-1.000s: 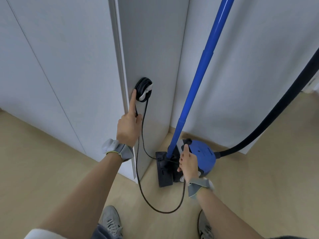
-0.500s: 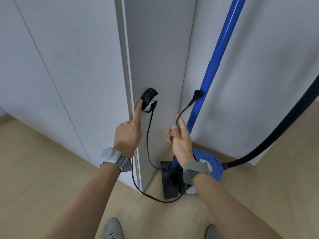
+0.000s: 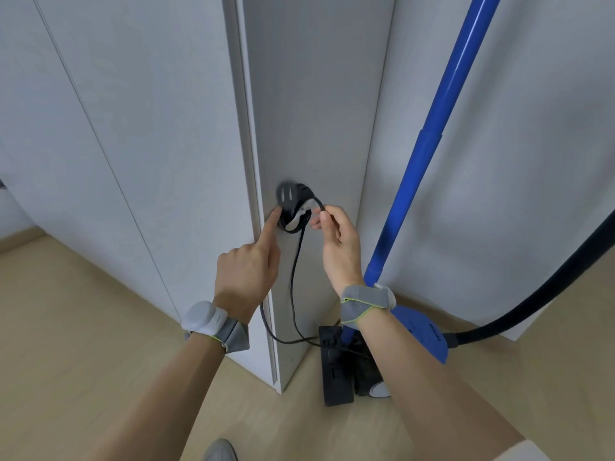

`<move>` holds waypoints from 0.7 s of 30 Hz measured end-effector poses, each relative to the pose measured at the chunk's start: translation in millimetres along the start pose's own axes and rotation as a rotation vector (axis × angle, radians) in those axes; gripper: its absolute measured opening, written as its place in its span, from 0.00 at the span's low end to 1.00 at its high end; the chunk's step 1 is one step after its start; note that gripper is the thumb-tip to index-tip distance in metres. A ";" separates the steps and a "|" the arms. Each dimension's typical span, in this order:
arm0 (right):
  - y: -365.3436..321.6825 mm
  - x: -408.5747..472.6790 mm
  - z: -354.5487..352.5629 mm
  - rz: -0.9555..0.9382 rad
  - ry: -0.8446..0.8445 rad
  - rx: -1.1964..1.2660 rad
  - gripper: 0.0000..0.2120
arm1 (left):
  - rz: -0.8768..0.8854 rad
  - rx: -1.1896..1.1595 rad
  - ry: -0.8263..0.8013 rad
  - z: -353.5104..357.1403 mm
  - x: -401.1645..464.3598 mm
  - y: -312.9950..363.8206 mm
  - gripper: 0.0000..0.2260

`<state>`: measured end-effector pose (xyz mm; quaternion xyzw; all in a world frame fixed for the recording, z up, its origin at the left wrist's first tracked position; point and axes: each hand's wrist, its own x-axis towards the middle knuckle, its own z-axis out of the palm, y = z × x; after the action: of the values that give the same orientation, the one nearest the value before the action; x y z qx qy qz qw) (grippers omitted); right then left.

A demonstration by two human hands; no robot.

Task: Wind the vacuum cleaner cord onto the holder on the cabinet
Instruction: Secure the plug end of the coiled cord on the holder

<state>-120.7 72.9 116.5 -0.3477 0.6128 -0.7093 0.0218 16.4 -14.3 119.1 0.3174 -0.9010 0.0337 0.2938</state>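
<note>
A round holder (image 3: 299,214) with black cord coiled on it is fixed to the narrow side panel of the white cabinet (image 3: 309,111). The plug (image 3: 287,194), blurred, is at the holder's upper left. My right hand (image 3: 336,237) pinches the black cord (image 3: 294,277) just right of the holder. My left hand (image 3: 248,267) has its index finger stretched out, the tip pressing the holder's left edge, the other fingers curled. A cord loop hangs down to the floor beside the cabinet. The blue vacuum cleaner (image 3: 422,334) sits on the floor below my right wrist.
The blue wand (image 3: 432,154) leans up against the wall on the right. A black hose (image 3: 545,284) runs off to the right. The black floor nozzle (image 3: 334,367) lies in the corner. Wooden floor (image 3: 83,344) spreads left and right; my shoe (image 3: 219,450) is at the bottom.
My right hand has carried the cord end from near the wand over to the holder, bringing the plug to the coil. The hanging loop is shorter. My left index finger stays at the holder.
</note>
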 end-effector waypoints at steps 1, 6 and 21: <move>2.1 2.2 2.9 -0.007 -0.010 0.025 0.11 | 0.003 -0.006 0.008 0.2 1.0 0.2 0.25; 18.7 15.0 17.2 0.011 -0.023 0.075 0.09 | 0.024 0.016 0.042 -10.0 15.1 4.7 0.21; 20.4 22.5 20.6 0.043 0.071 0.150 0.08 | 0.189 0.052 0.029 -37.1 40.5 5.4 0.17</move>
<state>-135.1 40.0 109.1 -0.3064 0.5658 -0.7644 0.0413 6.6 -23.2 172.7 0.2381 -0.9214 0.0889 0.2940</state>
